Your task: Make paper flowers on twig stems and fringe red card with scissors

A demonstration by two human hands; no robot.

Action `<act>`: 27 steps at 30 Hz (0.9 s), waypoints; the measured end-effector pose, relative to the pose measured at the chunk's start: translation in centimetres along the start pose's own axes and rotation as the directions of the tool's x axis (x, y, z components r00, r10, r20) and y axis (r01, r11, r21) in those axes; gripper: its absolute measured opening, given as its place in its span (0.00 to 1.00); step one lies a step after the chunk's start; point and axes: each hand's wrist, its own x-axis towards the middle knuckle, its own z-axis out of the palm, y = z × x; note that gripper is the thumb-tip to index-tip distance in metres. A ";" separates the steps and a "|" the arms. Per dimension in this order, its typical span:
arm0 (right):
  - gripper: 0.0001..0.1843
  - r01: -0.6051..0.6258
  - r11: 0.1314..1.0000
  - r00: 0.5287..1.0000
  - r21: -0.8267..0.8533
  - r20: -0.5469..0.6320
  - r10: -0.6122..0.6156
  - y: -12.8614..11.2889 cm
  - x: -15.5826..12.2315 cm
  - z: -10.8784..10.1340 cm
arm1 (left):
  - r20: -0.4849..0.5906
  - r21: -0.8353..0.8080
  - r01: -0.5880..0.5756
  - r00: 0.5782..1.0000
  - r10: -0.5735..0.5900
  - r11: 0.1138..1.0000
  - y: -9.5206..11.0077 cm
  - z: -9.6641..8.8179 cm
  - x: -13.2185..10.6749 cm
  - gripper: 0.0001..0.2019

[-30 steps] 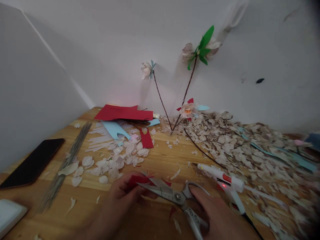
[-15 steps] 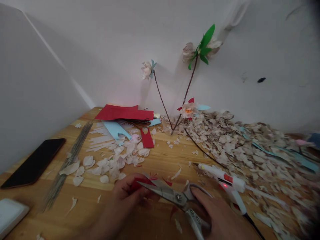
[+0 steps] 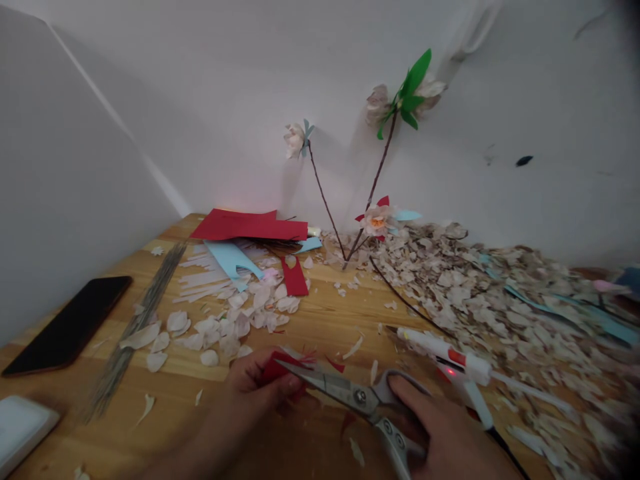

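Pinched in my left hand [image 3: 255,393] is a small piece of red paper [image 3: 277,369], with thin red strips fringing out past my fingertips. My right hand [image 3: 440,427] grips a pair of metal scissors [image 3: 350,395] by the handles. The scissor blades point left and lie partly parted across the red paper, close to my left thumb. Several small red scraps [image 3: 335,365] are on the wooden table [image 3: 325,320] near the blades. How far the lower blade reaches behind the paper is hidden.
A glue gun [image 3: 445,353] with a lit red light lies to the right, beside a wide heap of dry petals [image 3: 480,307]. Artificial flowers [image 3: 295,140] lean on the wall. Red sheets [image 3: 250,225], thin wires [image 3: 143,320] and a phone [image 3: 70,325] lie left.
My right hand and the scissors have shifted slightly right and down, and the handles stand a little wider. My left hand keeps the red paper in nearly the same place.
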 end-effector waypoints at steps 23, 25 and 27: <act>0.14 0.070 0.997 0.996 0.027 -0.048 -0.069 0.0 0.2 -0.6 | 0.034 -0.015 0.039 0.999 -0.039 0.999 0.4 0.2 0.0 0.11; 0.17 0.077 0.995 0.997 0.068 -0.030 -0.075 -0.3 0.2 -0.8 | 0.016 -0.007 -0.002 1.000 0.002 1.000 0.1 0.0 0.1 0.11; 0.17 0.078 0.992 0.997 0.102 0.001 -0.079 -0.6 0.2 -1.0 | -0.006 0.008 -0.042 0.999 0.042 0.999 0.2 -0.1 0.2 0.10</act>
